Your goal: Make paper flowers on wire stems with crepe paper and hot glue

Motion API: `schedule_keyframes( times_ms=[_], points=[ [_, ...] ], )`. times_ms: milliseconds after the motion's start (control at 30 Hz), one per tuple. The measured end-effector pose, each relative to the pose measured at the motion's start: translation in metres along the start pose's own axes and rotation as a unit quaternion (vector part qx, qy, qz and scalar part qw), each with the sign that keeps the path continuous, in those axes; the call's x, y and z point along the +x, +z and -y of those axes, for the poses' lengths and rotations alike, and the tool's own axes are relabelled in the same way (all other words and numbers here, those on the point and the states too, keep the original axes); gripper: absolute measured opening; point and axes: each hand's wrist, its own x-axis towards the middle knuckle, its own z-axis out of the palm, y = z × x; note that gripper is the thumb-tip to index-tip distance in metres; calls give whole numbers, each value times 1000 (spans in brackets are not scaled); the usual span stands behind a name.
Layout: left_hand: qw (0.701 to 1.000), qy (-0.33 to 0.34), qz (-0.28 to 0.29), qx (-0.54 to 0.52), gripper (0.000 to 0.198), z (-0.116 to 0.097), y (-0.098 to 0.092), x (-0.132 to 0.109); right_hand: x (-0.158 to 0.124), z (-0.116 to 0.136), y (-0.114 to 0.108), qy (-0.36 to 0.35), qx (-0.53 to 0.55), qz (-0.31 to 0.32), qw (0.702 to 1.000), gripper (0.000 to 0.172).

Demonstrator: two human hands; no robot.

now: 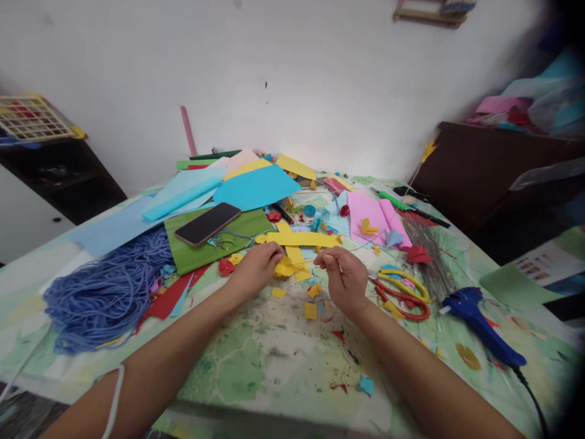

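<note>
My left hand (256,266) rests on the table with its fingers curled shut on a crumpled yellow paper piece (284,267). My right hand (345,277) is closed in a pinch on a thin wire (361,247) that runs off to the right and away over the table. The two hands are a short way apart, above small yellow paper scraps (311,310). A long yellow paper strip (301,239) lies just beyond the fingers.
A smartphone (208,223) lies on green paper (201,250), with a blue yarn bundle (107,286) at the left. Red and yellow scissors (402,292) and a blue glue gun (479,323) lie at the right. Blue, pink and yellow sheets (256,186) cover the far table.
</note>
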Motion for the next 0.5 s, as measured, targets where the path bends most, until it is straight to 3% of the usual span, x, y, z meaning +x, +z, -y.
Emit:
schedule_keyframes(
  times_ms=[500],
  points=[
    [1000,-1,16,-2,15,-5,1,0,0,1,-1,0,0,11,1000,24]
  ],
)
